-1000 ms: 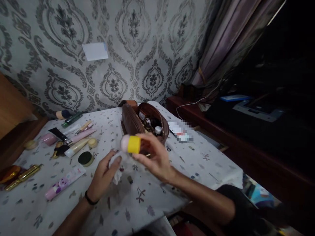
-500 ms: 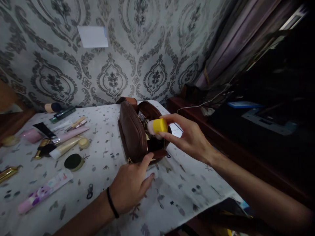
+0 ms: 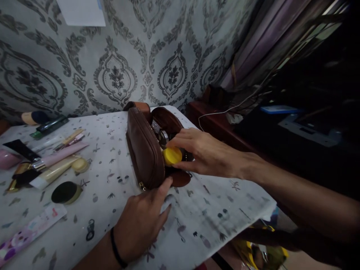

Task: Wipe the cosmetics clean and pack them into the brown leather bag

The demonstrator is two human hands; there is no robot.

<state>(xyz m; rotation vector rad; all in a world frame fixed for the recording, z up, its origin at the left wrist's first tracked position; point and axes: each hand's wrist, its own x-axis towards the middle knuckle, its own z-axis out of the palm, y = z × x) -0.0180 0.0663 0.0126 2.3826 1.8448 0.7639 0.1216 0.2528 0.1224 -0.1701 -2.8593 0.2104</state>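
A brown zipped bag (image 3: 144, 150) stands open on the patterned white cloth, with a glittery item and a round metallic item (image 3: 163, 138) inside. In the bag's opening is a yellow-capped container (image 3: 172, 155), with my right hand (image 3: 201, 153) closed on it by thumb and fingers. The container's lower part is hidden. My left hand (image 3: 143, 217), with a black band at the wrist, rests at the bag's near edge, its index finger touching the bag and its thumb apart from it.
On the left lie a pink tube (image 3: 60, 155), a cream tube (image 3: 54, 170), a dark round compact (image 3: 66, 192), a green bottle (image 3: 50, 126) and a purple-white tube (image 3: 32, 232). A white cable (image 3: 222, 112) crosses the dark red surface at the right.
My right hand has lowered the yellow-capped container into the bag's opening. My left hand stays at the bag's near edge. The view has shifted, with the items on the left now further left.
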